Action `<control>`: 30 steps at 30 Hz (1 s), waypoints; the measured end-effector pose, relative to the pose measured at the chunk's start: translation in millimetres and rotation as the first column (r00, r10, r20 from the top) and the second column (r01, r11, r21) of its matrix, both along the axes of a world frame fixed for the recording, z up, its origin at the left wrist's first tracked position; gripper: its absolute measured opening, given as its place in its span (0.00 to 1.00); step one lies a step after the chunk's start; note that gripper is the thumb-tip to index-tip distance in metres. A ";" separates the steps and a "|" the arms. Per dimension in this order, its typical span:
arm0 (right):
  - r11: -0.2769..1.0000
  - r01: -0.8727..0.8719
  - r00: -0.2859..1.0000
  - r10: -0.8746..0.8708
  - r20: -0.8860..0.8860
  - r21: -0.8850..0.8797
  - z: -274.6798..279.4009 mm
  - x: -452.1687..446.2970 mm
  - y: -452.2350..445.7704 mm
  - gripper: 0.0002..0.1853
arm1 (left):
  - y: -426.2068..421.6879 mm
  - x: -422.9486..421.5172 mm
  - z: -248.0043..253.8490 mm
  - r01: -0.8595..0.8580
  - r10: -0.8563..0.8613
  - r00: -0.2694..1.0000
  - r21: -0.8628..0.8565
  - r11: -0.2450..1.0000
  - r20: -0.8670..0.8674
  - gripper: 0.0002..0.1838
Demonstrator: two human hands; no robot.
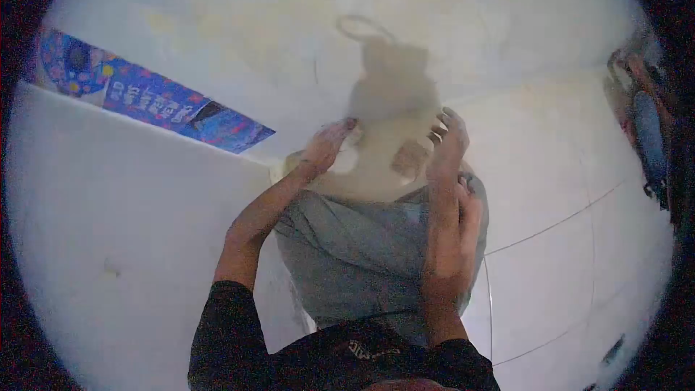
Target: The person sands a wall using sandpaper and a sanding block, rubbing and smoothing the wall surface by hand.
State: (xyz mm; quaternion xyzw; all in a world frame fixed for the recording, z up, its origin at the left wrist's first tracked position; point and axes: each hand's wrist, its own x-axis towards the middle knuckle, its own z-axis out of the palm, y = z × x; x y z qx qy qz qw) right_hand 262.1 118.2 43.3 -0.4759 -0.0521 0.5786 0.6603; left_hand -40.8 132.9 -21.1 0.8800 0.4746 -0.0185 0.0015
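My left hand (pixel 329 146) reaches forward with its fingers stretched out, beside a small bright white patch (pixel 347 159). My right hand (pixel 449 141) is held opposite, palm inward, fingers apart and slightly curved. Between them lies a pale beige surface (pixel 376 182) with a brownish, square-looking patch (pixel 410 159); whether this is an object or a mark is too blurred to tell. I see nothing gripped in either hand. Grey cloth (pixel 355 253) covers my lap below the hands.
A dark shadow (pixel 394 80) with a loop at its top falls on the pale surface ahead. A blue patterned strip with white lettering (pixel 152 101) runs along the left. Dark, blurred items and a bluish shape (pixel 649 127) stand at the right edge. Thin lines cross the white floor.
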 end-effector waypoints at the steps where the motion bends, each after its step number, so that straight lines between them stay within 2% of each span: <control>1: 1.000 0.009 1.000 -0.009 0.002 -0.005 -6.2 0.4 3.5 0.17 | 9.9 16.6 0.5 -0.031 0.041 0.994 -0.090 0.995 0.103 0.36; 2: 1.000 -0.026 0.998 0.025 0.053 0.016 -11.9 0.3 6.7 0.17 | 21.5 30.6 -8.9 -0.023 0.034 0.994 -0.097 0.995 0.105 0.36; 4: 0.999 -0.039 0.993 0.035 0.116 0.028 -33.8 0.7 15.0 0.17 | 45.8 58.1 -34.4 0.083 -0.090 0.994 0.106 0.991 0.056 0.35; 5: 0.997 -0.042 0.996 0.037 0.084 0.059 -44.7 1.4 18.9 0.16 | 53.5 72.5 -41.0 0.112 -0.120 0.990 0.100 0.989 0.072 0.35; 8: 0.993 -0.041 0.998 0.036 0.051 0.114 -94.7 1.6 29.4 0.15 | 72.0 143.7 -16.4 0.048 -0.043 0.969 -0.015 0.999 0.243 0.38; 9: 0.994 -0.010 0.997 0.001 0.082 0.109 -87.3 3.9 28.8 0.15 | 77.5 156.4 -20.5 0.083 -0.075 0.959 -0.018 0.996 0.273 0.38; 11: 0.997 0.010 0.991 -0.020 0.131 0.074 -71.8 -5.3 23.2 0.14 | 84.6 162.9 -26.0 0.055 -0.057 0.981 0.016 0.998 0.183 0.36; 14: 0.997 0.015 0.979 -0.031 0.203 0.078 -58.4 -17.4 13.5 0.14 | 87.8 149.0 -30.3 0.148 -0.161 0.952 0.067 0.987 0.261 0.35; 16: 0.995 0.024 0.967 -0.047 0.252 0.093 -60.9 -19.4 10.1 0.13 | 79.1 146.9 -6.3 0.057 -0.018 0.963 -0.135 0.989 0.270 0.34; 18: 0.994 0.029 0.948 -0.060 0.312 0.103 -71.4 -19.7 9.0 0.13 | 66.8 121.9 -14.9 0.076 -0.076 0.980 0.007 0.997 0.183 0.35; 20: 0.994 0.034 0.927 -0.071 0.369 0.106 -67.8 -20.6 5.1 0.12 | 43.6 103.3 11.3 0.026 -0.007 0.988 -0.129 0.991 0.151 0.35; 21: 0.993 0.034 0.915 -0.076 0.396 0.112 -70.0 -26.1 4.1 0.12 | 39.1 78.7 2.1 0.035 -0.016 0.987 -0.116 0.993 0.162 0.35; 23: 0.992 0.033 0.924 -0.077 0.375 0.124 -58.0 -29.1 2.5 0.12 | 25.9 49.5 -16.0 0.022 -0.013 0.994 -0.077 0.997 0.111 0.35; 25: 0.988 0.032 0.963 -0.071 0.259 0.152 -61.6 -35.0 5.3 0.11 | 2.2 23.2 -25.7 0.013 -0.011 0.998 -0.036 0.999 0.063 0.34; 27: 0.986 0.008 0.992 -0.029 0.123 0.164 -65.1 -39.7 7.1 0.11 | -12.2 4.0 -48.1 0.120 -0.117 0.993 0.083 0.989 -0.034 0.33; 29: 0.985 -0.014 0.997 0.000 0.078 0.170 -87.8 -47.3 11.2 0.11 | -23.4 -8.7 -69.1 0.164 -0.161 0.986 0.137 0.977 -0.031 0.32; 30: 0.971 -0.075 0.978 0.027 0.206 0.229 -108.6 -49.9 18.1 0.11 | -27.8 -14.4 -79.0 0.168 -0.170 0.985 0.145 0.975 0.002 0.31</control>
